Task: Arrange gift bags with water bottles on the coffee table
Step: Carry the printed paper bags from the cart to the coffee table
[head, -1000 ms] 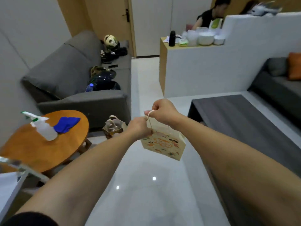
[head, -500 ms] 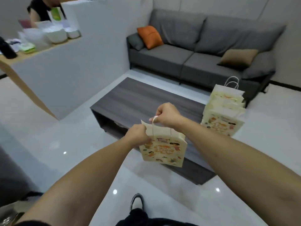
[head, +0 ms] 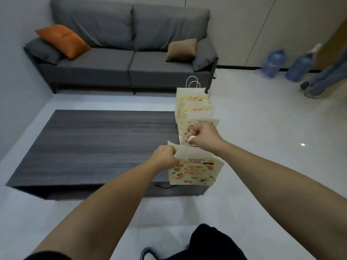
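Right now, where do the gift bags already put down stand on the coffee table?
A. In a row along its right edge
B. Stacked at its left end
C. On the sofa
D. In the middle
A: the standing gift bags form a row along the right edge of the coffee table.

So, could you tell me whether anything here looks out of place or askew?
Nothing stands out. The row of gift bags stands upright along the coffee table's right end. The held gift bag hangs slightly tilted, the left hand gripping its rim and the right hand its handle. No spill or damage shows.
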A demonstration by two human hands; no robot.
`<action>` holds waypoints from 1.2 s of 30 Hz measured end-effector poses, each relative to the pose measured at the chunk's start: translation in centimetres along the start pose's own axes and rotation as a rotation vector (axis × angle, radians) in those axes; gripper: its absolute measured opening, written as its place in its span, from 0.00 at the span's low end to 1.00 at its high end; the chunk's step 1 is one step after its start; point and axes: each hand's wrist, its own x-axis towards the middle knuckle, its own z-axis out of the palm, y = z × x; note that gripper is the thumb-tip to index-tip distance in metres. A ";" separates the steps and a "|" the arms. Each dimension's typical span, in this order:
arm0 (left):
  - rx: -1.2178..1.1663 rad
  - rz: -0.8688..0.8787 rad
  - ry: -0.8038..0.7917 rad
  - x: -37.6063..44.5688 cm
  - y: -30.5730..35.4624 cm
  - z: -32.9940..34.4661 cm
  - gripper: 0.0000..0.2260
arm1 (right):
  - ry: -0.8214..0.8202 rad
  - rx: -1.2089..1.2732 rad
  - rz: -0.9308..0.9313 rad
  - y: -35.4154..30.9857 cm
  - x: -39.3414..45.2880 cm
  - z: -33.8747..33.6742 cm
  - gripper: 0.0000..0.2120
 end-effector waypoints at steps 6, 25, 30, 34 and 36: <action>0.000 0.038 -0.067 7.2 2.6 0.9 0.09 | 0.045 0.052 0.108 5.1 5.3 -2.1 0.15; -0.032 -0.299 0.018 24.1 3.9 5.1 0.10 | -0.121 0.007 0.253 14.4 23.0 -0.6 0.13; -0.066 -0.347 0.000 24.7 3.9 4.5 0.11 | -0.097 0.017 0.244 13.7 24.9 -1.1 0.12; -0.096 -0.336 -0.001 24.8 4.1 3.9 0.11 | -0.058 -0.012 0.252 13.2 25.0 -1.6 0.06; -0.104 -0.306 -0.014 24.7 4.0 4.0 0.10 | -0.067 -0.018 0.270 13.2 24.3 -1.3 0.04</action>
